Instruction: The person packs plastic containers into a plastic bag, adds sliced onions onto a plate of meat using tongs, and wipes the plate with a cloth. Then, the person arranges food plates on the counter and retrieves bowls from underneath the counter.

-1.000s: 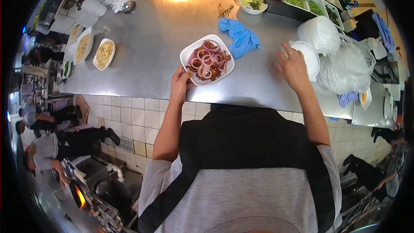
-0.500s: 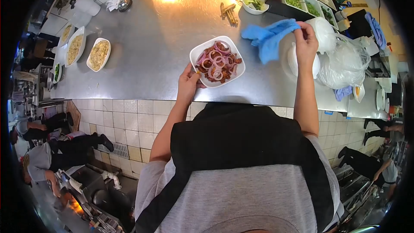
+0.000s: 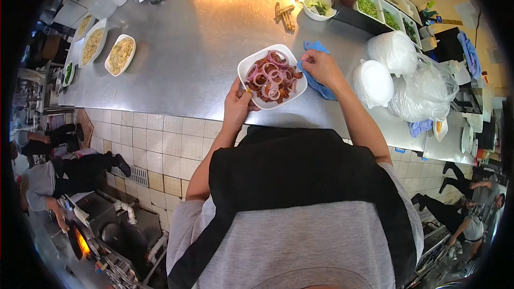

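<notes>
white porcelain-like bowl [image 3: 249, 62], filled with glazed brown pieces [image 3: 267, 95] and topped by purple onion rings [image 3: 274, 76], is held at the near edge of the metal surface [image 3: 176, 48], in front of the black apron [image 3: 292, 166]. its lower left side is gripped by the left hand [image 3: 235, 105], thumb at the rim and fingers partly hidden beneath. blue cloth [image 3: 317, 47] is pinched by the right hand [image 3: 320, 68], its grip closed at the fingertips, just beside the bowl's right rim; whether bowl and cloth touch cannot be told. white containers [image 3: 373, 83] are stacked farther right, and wooden pieces [image 3: 286, 17] are scattered beyond the bowl.
</notes>
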Tool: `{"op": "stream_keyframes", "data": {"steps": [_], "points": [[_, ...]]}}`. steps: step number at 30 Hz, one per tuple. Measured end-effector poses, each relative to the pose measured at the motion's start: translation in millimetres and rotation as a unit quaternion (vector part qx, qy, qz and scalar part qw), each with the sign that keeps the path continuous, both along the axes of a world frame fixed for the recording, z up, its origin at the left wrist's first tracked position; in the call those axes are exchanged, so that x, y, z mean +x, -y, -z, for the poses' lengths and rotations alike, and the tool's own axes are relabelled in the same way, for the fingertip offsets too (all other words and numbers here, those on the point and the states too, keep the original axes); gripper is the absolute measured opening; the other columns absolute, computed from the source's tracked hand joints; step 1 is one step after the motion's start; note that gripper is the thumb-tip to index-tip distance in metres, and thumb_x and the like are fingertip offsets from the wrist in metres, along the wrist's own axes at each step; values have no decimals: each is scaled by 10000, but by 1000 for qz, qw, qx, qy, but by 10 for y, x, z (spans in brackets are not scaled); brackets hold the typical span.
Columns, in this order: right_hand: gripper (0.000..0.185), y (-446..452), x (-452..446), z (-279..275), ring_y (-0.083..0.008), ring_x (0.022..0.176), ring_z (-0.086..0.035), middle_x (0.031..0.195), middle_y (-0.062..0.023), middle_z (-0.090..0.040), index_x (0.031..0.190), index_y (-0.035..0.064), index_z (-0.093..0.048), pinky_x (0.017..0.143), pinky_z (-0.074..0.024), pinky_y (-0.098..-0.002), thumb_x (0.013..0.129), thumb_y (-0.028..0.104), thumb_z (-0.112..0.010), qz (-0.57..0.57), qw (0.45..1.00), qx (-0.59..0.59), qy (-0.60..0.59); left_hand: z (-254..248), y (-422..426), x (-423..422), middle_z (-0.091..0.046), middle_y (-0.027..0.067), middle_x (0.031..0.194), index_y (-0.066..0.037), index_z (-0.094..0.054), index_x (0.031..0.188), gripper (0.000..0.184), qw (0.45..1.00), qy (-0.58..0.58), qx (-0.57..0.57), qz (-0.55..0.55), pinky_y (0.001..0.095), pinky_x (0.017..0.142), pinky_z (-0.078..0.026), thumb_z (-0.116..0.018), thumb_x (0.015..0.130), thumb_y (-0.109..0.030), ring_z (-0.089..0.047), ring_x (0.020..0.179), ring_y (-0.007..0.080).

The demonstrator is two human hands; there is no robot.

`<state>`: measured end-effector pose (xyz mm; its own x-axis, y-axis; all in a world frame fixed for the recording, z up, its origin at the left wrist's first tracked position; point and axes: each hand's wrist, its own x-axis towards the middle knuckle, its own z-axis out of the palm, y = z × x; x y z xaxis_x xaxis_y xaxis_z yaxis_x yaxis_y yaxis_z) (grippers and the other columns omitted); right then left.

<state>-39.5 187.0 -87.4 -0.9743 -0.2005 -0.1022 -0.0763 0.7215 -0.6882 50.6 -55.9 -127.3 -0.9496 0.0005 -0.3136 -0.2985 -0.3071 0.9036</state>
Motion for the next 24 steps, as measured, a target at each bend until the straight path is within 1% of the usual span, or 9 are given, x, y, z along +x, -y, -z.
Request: {"op": "stream_keyframes", "data": {"steps": [2,5,8,11,14,17,20,23,24], "points": [[155,43,2,-66,-285,741,-629,785,-151,-645,820,29,-606,690,-487,-377,728,143,-659,-14,1000,9,3,6,-1,3,-587,107,860,-20,-302,1372,570,1000,2,-10,-3,259,526,-555,-446,821,0,-638,654,176],[148,92,-46,-108,-309,736,-621,761,-151,-638,765,36,-576,678,-481,-399,711,140,-667,-57,996,73,-10,29,-14,9,-578,98,832,-18,-309,1370,566,1000,3,-11,-12,259,523,-555,-445,820,3,-633,644,172],[134,167,-80,-106,-318,718,-616,750,-145,-637,743,45,-564,665,-480,-408,699,128,-659,-98,984,143,-39,32,-18,1,-566,89,794,-18,-311,1370,570,1000,-2,-3,-12,262,511,-554,-448,817,7,-626,619,169],[126,135,-182,-103,-323,716,-617,748,-150,-637,750,45,-569,665,-483,-411,692,121,-652,-128,978,149,-74,59,6,-9,-556,78,783,-25,-308,1375,582,1000,-3,-10,-2,269,515,-554,-460,814,1,-620,613,163],[118,60,-305,-257,-332,721,-618,747,-158,-636,748,43,-566,662,-484,-421,691,114,-641,-90,993,41,-58,45,5,12,-546,61,804,-36,-302,1384,598,1000,1,-17,1,279,535,-555,-481,813,-19,-621,643,158],[103,104,-396,-166,-340,727,-609,785,-170,-630,777,25,-562,654,-477,-401,704,77,-614,-119,990,51,-60,54,-4,7,-546,62,803,-35,-298,1386,605,1000,4,-23,-1,279,529,-552,-481,810,-18,-621,645,158],[128,234,-326,-81,-332,718,-610,779,-173,-628,785,17,-553,648,-477,-397,699,87,-618,-163,972,125,-118,43,-4,13,-548,62,801,-34,-294,1388,614,1000,8,-28,-6,277,527,-549,-477,803,-15,-620,639,157],[147,306,-300,-78,-330,718,-610,779,-171,-629,783,19,-543,644,-474,-401,698,108,-623,-164,958,194,-134,63,-4,9,-559,65,803,-37,-291,1391,623,1000,8,-24,-9,273,522,-544,-474,796,-12,-617,630,155],[146,284,-314,-87,-327,714,-609,775,-172,-627,782,23,-545,646,-475,-397,699,114,-623,-157,965,169,-122,58,0,2,-564,67,806,-40,-292,1392,625,1000,7,-23,-5,272,520,-543,-473,794,-12,-617,628,154]]}}
